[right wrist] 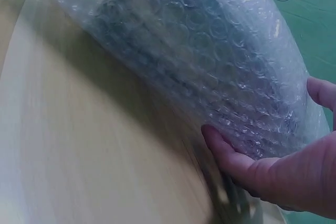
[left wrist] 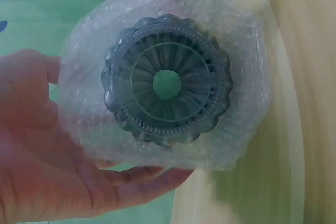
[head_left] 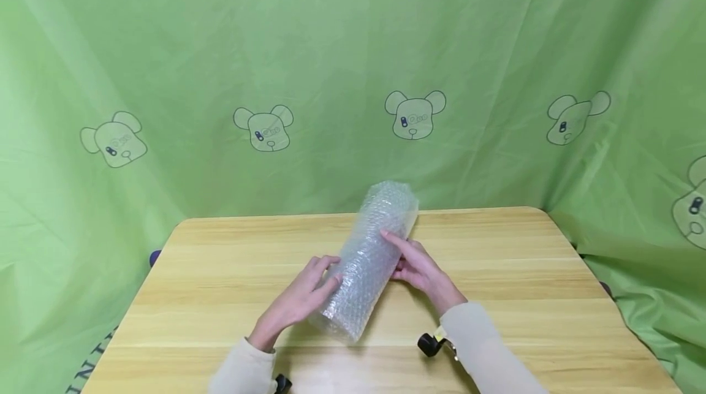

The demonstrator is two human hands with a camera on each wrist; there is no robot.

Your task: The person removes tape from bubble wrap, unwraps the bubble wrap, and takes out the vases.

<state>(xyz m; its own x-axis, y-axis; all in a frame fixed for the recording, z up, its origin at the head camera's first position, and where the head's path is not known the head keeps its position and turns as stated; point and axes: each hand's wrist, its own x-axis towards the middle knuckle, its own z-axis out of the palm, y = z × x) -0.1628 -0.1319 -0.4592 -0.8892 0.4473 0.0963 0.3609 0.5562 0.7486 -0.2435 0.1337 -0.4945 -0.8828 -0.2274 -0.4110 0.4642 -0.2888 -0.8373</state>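
A long glass vessel wrapped in bubble wrap lies slantwise before me, its far end up and to the right, over the table. In the left wrist view its near end shows a round, scalloped glass base inside the loose open end of the wrap. My left hand holds the near left side, fingers curving beneath it in the left wrist view. On the right side, my right hand grips the wrap around its middle, with thumb and fingers on opposite sides in the right wrist view.
The wooden table has rounded far corners. A green curtain printed with bear heads hangs behind it and along both sides. Small black wrist cameras stick out beside the sleeves.
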